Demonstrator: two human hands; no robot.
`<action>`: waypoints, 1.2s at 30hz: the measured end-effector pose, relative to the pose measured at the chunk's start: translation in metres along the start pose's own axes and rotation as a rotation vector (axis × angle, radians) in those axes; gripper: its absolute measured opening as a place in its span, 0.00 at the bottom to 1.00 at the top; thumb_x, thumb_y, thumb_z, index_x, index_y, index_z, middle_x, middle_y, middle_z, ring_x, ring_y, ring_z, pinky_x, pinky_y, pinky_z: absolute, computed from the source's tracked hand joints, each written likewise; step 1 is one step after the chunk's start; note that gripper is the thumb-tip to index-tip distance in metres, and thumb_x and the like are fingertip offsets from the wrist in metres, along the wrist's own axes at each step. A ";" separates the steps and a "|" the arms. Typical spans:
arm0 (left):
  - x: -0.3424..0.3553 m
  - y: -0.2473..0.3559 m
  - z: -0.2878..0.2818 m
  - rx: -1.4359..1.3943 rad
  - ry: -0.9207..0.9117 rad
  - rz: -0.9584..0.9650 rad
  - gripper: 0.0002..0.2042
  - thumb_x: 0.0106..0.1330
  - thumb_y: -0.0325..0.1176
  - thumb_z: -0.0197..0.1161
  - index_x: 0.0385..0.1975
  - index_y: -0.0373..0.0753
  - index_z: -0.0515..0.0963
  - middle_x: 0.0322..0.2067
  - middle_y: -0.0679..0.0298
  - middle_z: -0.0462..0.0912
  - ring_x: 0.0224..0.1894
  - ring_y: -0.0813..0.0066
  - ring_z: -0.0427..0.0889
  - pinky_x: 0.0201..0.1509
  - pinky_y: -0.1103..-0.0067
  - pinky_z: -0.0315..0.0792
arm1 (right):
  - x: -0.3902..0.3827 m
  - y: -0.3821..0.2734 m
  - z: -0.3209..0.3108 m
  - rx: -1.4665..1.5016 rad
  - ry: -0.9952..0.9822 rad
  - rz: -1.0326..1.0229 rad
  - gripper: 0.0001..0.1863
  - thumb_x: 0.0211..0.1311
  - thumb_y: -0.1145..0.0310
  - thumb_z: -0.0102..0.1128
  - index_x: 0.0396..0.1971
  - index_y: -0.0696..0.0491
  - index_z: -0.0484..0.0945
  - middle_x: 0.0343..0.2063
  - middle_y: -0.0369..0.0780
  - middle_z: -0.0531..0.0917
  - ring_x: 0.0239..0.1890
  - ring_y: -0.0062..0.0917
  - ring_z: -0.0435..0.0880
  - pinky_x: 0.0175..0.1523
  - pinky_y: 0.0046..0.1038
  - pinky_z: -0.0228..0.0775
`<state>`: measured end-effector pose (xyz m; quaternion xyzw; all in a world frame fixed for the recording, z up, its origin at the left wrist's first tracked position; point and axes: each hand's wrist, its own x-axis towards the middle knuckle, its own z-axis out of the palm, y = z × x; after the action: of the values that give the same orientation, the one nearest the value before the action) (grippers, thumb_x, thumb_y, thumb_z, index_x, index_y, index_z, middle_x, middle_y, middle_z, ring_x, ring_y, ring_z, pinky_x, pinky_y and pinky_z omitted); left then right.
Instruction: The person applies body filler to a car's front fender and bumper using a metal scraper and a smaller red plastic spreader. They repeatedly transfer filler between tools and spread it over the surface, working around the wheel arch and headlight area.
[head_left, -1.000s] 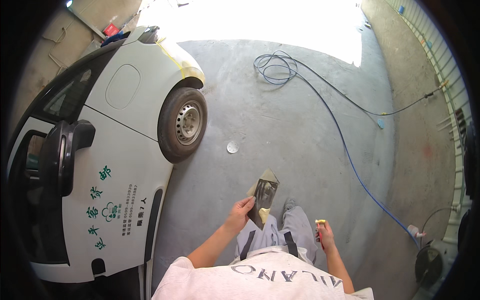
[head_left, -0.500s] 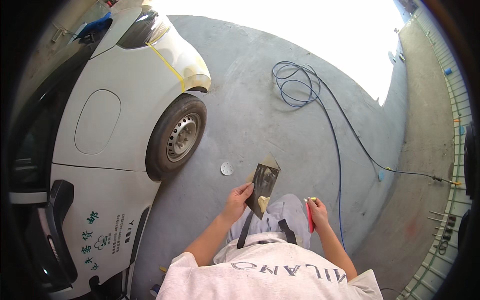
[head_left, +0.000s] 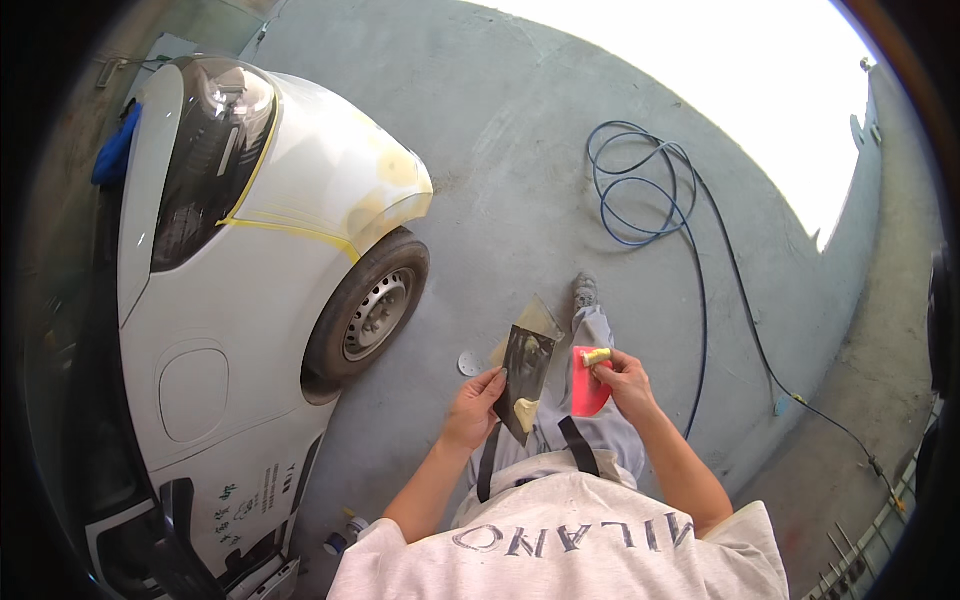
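Note:
My left hand (head_left: 474, 410) grips the edge of a dark, flat putty board (head_left: 531, 362), thumb on top. A dab of cream-coloured putty (head_left: 525, 411) sits at the board's near end, and a translucent sheet (head_left: 540, 315) juts out past its far end. To the right of the board, with a small gap between, my right hand (head_left: 634, 388) is closed on a red plastic spreader (head_left: 590, 396). Pinched in the same fingers is a small yellow piece with a whitish end, which looks like a small tube (head_left: 596, 356).
On the left stands a white vehicle (head_left: 250, 330) with its rear wheel (head_left: 378, 312) beside me. Yellow tape and yellowish patches mark its rear bumper (head_left: 395, 170). A coiled blue hose (head_left: 640, 238) lies ahead on the grey floor. A pale perforated disc (head_left: 469, 364) lies near the wheel.
My right hand has moved up and inward with the red spreader, now turned broadside beside the board. The left hand still holds the board. My view has swung left toward the vehicle's rear.

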<state>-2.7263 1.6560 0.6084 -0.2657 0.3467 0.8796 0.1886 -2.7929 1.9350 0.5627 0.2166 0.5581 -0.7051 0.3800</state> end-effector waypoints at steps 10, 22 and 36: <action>0.100 0.012 0.067 0.226 -0.091 -0.025 0.14 0.79 0.30 0.57 0.57 0.32 0.81 0.49 0.65 0.87 0.49 0.80 0.84 0.58 0.81 0.76 | 0.076 -0.112 0.002 0.137 -0.149 -0.113 0.19 0.80 0.63 0.52 0.55 0.63 0.80 0.54 0.39 0.81 0.68 0.20 0.64 0.67 0.25 0.61; 0.131 0.102 0.033 -0.567 -0.457 -0.052 0.19 0.82 0.37 0.49 0.62 0.32 0.75 0.58 0.53 0.82 0.63 0.56 0.80 0.72 0.61 0.69 | 0.106 -0.199 0.053 0.391 -0.439 0.118 0.16 0.78 0.69 0.52 0.59 0.62 0.75 0.54 0.43 0.84 0.57 0.27 0.83 0.65 0.33 0.71; 0.242 0.193 0.097 0.618 0.588 0.408 0.13 0.79 0.36 0.59 0.40 0.30 0.82 0.21 0.78 0.68 0.26 0.90 0.61 0.28 0.84 0.58 | 0.264 -0.333 0.060 -0.831 -0.204 -0.368 0.16 0.67 0.71 0.67 0.51 0.61 0.82 0.36 0.39 0.86 0.33 0.24 0.81 0.41 0.26 0.74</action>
<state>-3.0493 1.6275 0.6222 -0.3614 0.6759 0.6418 -0.0238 -3.2082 1.8296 0.5946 -0.1270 0.7823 -0.4950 0.3561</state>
